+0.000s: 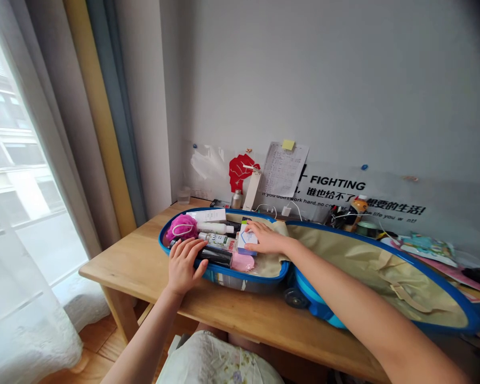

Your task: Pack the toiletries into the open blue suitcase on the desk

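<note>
Right hand [266,239] is gripping a white-and-blue box [244,244] inside the suitcase [270,279]; left hand [186,262] is curling over its near rim, grip unclear. Toiletries [215,228] are already filling one shell; other shell [344,256] is lying unclosed.

Room above lid [344,248], beyond right forearm [336,293]

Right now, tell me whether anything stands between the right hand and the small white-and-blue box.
Nothing visible does: the right hand is touching the white-and-blue box, which sits among the items in the open suitcase.
</note>
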Demonstrator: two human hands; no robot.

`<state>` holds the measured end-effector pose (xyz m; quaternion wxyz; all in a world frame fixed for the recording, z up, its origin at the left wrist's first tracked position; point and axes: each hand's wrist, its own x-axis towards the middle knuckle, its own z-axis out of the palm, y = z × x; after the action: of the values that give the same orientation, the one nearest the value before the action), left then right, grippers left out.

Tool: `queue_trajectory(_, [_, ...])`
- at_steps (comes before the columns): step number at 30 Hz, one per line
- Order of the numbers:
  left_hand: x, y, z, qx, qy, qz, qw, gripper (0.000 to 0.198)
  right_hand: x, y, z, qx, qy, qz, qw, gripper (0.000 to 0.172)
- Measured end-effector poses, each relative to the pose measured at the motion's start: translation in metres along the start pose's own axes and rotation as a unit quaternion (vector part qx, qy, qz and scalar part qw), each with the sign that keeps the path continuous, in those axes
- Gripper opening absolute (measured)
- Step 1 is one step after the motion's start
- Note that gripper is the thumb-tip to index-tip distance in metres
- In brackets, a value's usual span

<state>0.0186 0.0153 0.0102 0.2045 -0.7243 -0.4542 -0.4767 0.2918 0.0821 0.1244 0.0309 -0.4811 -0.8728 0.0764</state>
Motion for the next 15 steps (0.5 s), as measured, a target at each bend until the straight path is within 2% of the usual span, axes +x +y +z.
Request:
queue_trajectory(3, [-0.001,-0.001,0.0,0.001,-0.002,0.001,1.0,0.04,-0.011,0.001,-0.011,0.023,0.048,-0.01,0.999,0.053])
queue_trajectory(5, [-0.001,-0.001,0.0,0.003,-0.003,0.002,1.0,0.041,-0.029,0.002,-0.021,0.03,0.094,-0.013,0.995,0.048])
queue_trajectory(9, [-0.002,-0.003,0.001,0.009,-0.012,0.0,1.0,0.045,-0.094,0.016,-0.03,0.017,0.209,-0.004,0.978,0.034])
queue_trajectory(11, [-0.002,-0.004,0.0,0.012,-0.015,0.003,1.0,0.046,-0.135,0.03,-0.022,0.014,0.261,0.025,0.965,0.033])
queue_trajectory(15, [0.0,-0.006,-0.003,0.015,-0.017,0.02,1.0,0.046,-0.212,0.07,0.012,0.002,0.336,0.145,0.93,0.045])
